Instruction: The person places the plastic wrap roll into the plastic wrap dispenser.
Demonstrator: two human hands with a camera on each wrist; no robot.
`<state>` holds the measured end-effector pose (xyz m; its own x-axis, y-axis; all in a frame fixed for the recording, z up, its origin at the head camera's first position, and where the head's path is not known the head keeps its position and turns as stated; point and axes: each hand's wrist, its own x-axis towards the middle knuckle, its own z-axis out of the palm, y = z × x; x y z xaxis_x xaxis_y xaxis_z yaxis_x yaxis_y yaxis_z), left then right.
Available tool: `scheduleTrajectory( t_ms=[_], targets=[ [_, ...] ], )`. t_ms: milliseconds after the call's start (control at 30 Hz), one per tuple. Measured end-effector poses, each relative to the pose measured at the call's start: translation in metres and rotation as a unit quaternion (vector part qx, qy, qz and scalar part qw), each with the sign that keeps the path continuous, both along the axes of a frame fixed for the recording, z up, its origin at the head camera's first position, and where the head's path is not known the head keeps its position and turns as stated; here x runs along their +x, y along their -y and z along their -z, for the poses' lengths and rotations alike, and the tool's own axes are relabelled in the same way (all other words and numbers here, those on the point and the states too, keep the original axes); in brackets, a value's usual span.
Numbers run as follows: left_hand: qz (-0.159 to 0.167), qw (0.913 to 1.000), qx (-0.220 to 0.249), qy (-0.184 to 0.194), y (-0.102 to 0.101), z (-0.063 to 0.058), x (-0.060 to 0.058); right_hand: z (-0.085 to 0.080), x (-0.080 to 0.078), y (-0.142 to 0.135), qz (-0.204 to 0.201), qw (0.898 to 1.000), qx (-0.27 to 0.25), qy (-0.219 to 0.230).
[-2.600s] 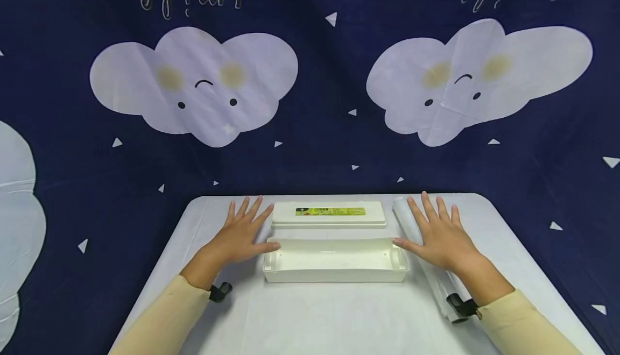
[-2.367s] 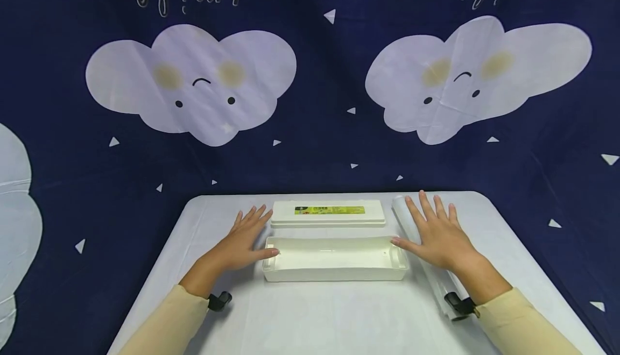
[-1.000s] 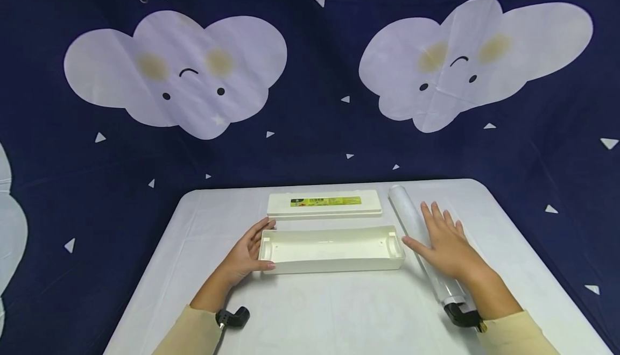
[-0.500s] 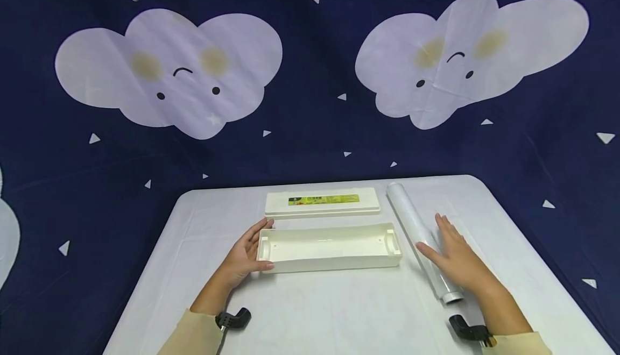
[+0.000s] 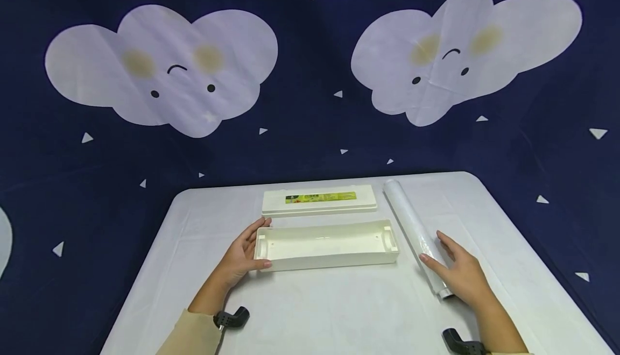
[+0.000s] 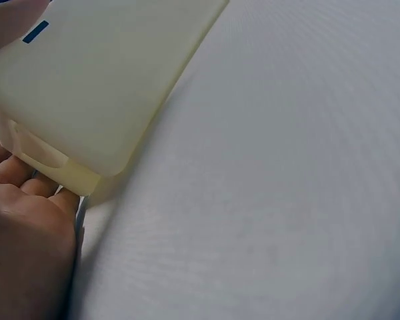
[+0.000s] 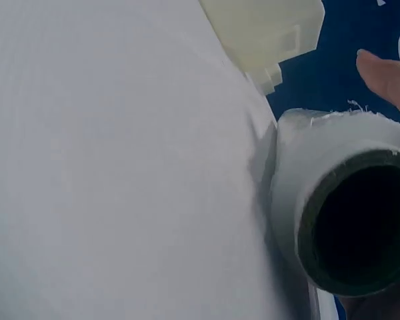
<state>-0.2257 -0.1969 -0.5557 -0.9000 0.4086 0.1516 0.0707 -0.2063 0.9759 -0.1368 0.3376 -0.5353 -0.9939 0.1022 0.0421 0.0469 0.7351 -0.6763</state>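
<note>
In the head view, a long cream plastic box (image 5: pixel 334 261) stands on the table, its hollow side up. My left hand (image 5: pixel 236 262) grips its left end, thumb on the front wall and fingers curled behind the end. The left wrist view shows those fingers against the box's end wall (image 6: pixel 60 163). To the right, a roll of plastic wrap (image 5: pixel 409 223) lies slanting. My right hand (image 5: pixel 462 274) is over the roll's near end, thumb on the left side and fingers spread on the right. In the right wrist view, the thumb (image 7: pixel 387 80) shows a gap from the roll's hollow end (image 7: pixel 287 180).
A cream lid (image 5: pixel 273 201) with a yellow-green label lies behind the box. The white-covered table (image 5: pixel 310 312) has rounded far corners. A dark blue cloth (image 5: pixel 310 75) printed with clouds hangs behind it.
My left hand has gone from spread fingers to gripping the box end. My right hand has come back towards the near end of the roll, its fingers drawing closer around it.
</note>
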Motion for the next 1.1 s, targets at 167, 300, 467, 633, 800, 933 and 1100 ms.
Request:
scheduleTrajectory(
  t_ms=[167, 300, 467, 633, 800, 933, 1100],
  targets=[
    [-0.007, 1.0000, -0.003, 0.006, 0.001, -0.001, 0.002, 0.001, -0.003, 0.005, -0.003, 1.000, -0.012, 0.001],
    [-0.010, 0.9999, -0.004, 0.007, 0.001, -0.001, 0.002, -0.001, -0.007, 0.008, -0.011, 1.000, -0.016, 0.009],
    [-0.012, 0.9999, -0.005, 0.007, 0.001, -0.001, 0.001, -0.002, -0.013, 0.012, -0.020, 1.000, -0.012, 0.000],
    [-0.009, 0.9999, -0.006, 0.004, 0.000, -0.001, 0.001, -0.002, -0.017, 0.016, -0.010, 1.000, -0.001, 0.006],
    [-0.009, 0.9999, -0.003, 0.003, -0.001, -0.002, 0.001, -0.003, -0.020, 0.018, -0.002, 1.000, -0.002, 0.006],
    [-0.010, 0.9999, -0.002, 0.005, -0.001, -0.002, 0.001, -0.006, -0.020, 0.020, -0.001, 1.000, -0.013, 0.003],
    [-0.009, 0.9999, -0.003, 0.007, -0.001, -0.003, 0.001, -0.007, -0.019, 0.021, 0.006, 1.000, -0.025, -0.001]
  ],
)
